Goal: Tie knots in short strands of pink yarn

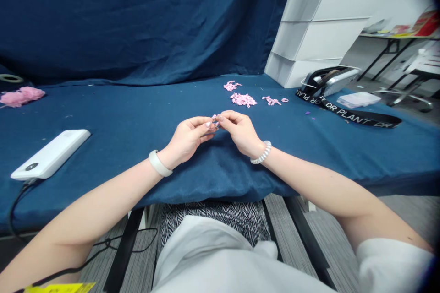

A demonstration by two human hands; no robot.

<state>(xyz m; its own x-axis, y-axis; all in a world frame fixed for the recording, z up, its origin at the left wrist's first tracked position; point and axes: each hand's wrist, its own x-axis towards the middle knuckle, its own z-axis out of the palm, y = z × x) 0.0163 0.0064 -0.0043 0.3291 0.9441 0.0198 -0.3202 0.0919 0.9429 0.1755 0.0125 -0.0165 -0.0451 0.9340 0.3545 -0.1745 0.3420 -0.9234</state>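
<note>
Together, left hand (187, 139) and right hand (241, 132) pinch one pink piece (214, 118).

Small pink piece (214, 118) between both hands (240, 132)

left hand (187, 138) and right hand (242, 132) raised close together, fingertips (208, 124) pinched and meeting at the centre — wrists bent, left forearm (92, 206) and right forearm (319, 183) angling inward
</note>
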